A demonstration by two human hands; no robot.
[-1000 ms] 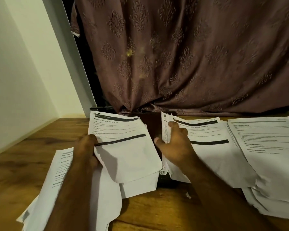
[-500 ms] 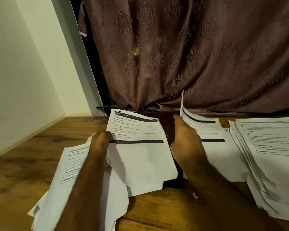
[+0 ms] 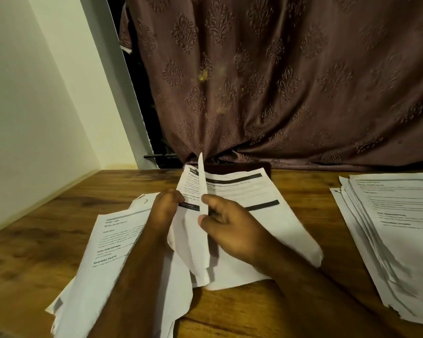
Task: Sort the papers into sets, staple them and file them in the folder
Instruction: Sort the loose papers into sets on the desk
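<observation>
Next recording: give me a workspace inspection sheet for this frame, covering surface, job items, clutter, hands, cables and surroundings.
Surface: wooden table, bare wood showing at front and left.
Job's things: left paper pile under the left forearm; centre sheets with black bars; raised sheet seen edge-on; right stack, fanned. No stapler seen; a dark item behind the centre sheets, identity unclear.
Clutter: nothing seen.
Hands: left hand grips the centre sheets' left edge; right hand pinches the raised sheet.
Cables: nothing seen.
Surroundings: patterned curtain behind; pale wall at left.
</observation>
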